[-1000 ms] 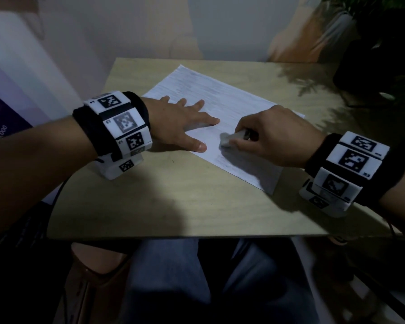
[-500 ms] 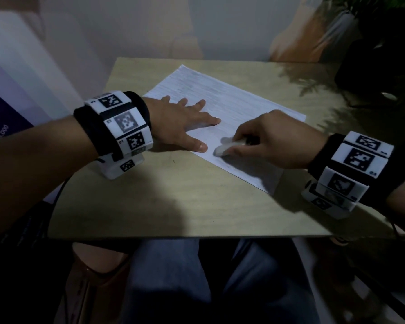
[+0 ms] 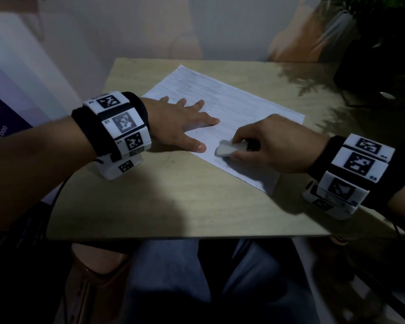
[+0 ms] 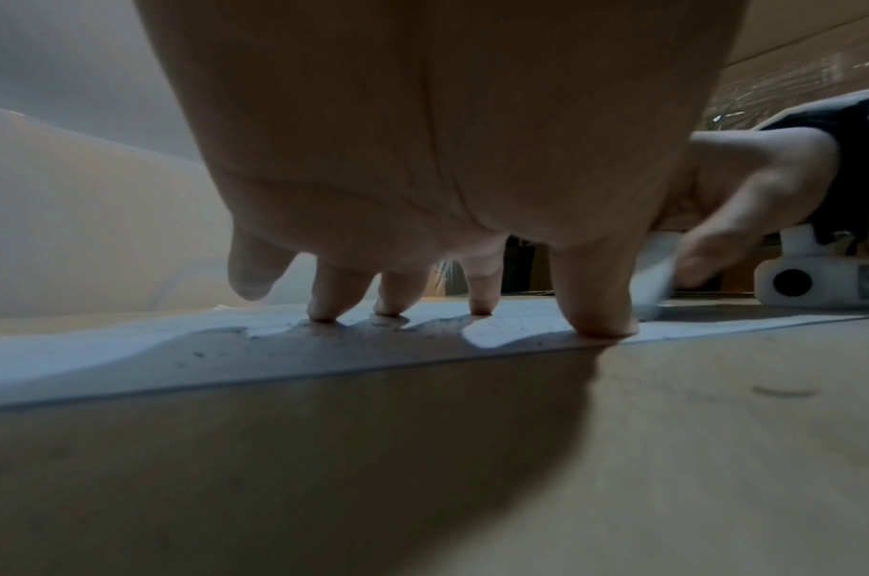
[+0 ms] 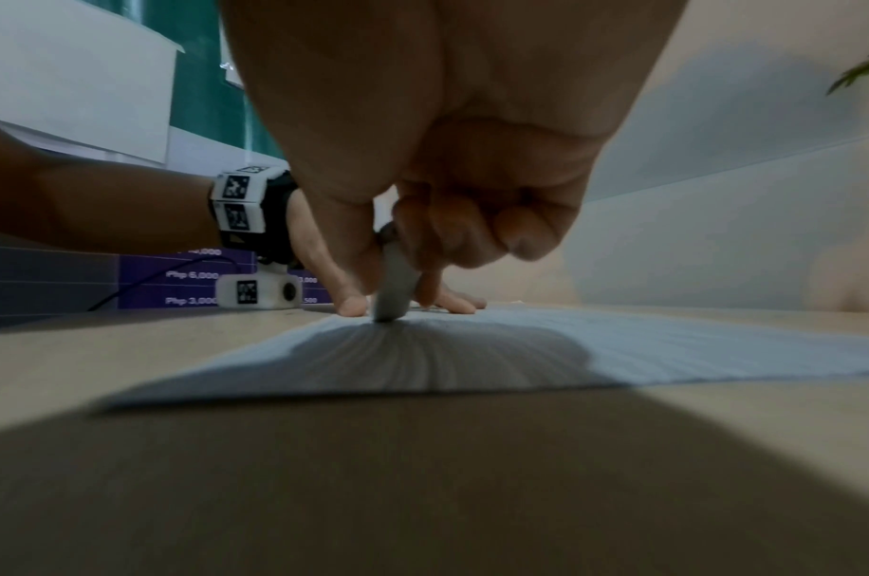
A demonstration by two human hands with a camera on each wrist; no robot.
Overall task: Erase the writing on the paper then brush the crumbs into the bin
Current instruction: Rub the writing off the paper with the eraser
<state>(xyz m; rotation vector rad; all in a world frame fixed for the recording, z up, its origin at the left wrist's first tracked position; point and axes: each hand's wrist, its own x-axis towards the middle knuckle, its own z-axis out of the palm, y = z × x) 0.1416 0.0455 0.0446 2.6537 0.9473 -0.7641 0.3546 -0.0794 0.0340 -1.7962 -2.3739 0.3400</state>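
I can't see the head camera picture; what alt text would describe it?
A right hand rubs a white eraser on a lined white paper sheet, while the left hand presses flat on it. The sheet lies on a light wooden table.

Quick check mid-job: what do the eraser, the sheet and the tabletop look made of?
Eraser: pale grey, matte, rounded worn tip; probably rubber or vinyl. Sheet: thin white lined paper, lying flat. Tabletop: light wood grain, smooth low sheen; laminate or veneer, cannot tell which.
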